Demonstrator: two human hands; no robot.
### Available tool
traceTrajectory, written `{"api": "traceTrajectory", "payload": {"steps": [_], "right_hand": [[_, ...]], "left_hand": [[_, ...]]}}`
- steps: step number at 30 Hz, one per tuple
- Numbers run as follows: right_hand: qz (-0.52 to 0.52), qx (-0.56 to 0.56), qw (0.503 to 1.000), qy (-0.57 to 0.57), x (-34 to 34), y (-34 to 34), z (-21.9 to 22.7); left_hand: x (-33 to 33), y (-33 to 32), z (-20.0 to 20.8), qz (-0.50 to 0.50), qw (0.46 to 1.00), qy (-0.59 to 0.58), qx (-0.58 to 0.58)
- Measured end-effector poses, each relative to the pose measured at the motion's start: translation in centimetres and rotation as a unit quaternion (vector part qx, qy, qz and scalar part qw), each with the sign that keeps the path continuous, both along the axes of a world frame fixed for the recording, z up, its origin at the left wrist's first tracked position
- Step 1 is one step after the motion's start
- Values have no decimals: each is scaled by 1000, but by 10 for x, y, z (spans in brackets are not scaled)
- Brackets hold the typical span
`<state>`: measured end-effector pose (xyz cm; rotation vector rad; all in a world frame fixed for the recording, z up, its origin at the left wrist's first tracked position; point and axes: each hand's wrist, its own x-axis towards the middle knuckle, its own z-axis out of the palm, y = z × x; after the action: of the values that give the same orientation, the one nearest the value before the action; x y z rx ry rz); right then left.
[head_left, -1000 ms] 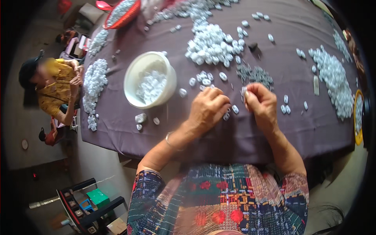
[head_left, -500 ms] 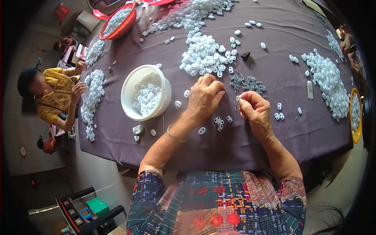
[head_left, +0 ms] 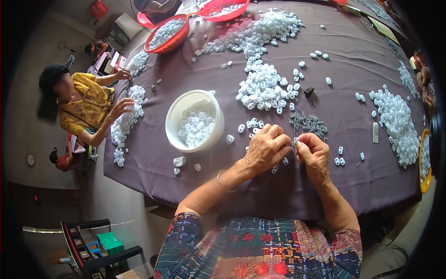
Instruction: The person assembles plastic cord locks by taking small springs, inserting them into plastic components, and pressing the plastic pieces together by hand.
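Big round table under a dark purple cloth point(head_left: 325, 186), and everything here is placed off the white bowl point(head_left: 195, 120) sitting left of centre, partly filled with small white plastic pieces. Beyond the bowl and to its right lies the main heap of white pieces point(head_left: 262, 88); nearer, right of the bowl, a scatter of small grey metal screws point(head_left: 309, 123). Now the hands, both to the right of the bowl and nearer the table's edge: the left hand point(head_left: 267, 151) is curled palm-down, fingers bunched and pinching toward its partner; the right hand point(head_left: 313, 156) meets it, fingertips closed narrow. Between them, right at the touching fingertips, sits one small white piece point(head_left: 294, 142), held by both hands, too small to read its long axis. The screw pile lies just beyond the right hand, so that hand is the closer one to it, while the left hand is closer to the bowl. A few loose white pieces point(head_left: 340, 161) rest just right of the right hand. At the far side of the bowl, a person in a yellow shirt point(head_left: 86, 104) works their own heap.
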<state>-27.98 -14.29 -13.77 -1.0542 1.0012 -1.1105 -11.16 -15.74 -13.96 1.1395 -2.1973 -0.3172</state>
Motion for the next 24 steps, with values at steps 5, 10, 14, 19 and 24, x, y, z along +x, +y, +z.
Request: {"api": "traceTrajectory", "payload": {"steps": [5, 10, 14, 19, 24], "right_hand": [[2, -5, 1000, 8, 1, 0, 1], [-2, -5, 1000, 8, 2, 0, 0], [-2, -5, 1000, -1, 2, -1, 1], [1, 1, 1000, -10, 2, -3, 3], [-1, 5, 1000, -4, 2, -3, 3]], "left_hand": [[-4, -4, -2, 13, 1000, -21, -7], [-6, -5, -4, 20, 999, -22, -13], [-5, -4, -3, 14, 1000, -15, -7], [-2, 0, 5, 15, 1000, -23, 13], [-2, 10, 14, 23, 1000, 2, -18]]}}
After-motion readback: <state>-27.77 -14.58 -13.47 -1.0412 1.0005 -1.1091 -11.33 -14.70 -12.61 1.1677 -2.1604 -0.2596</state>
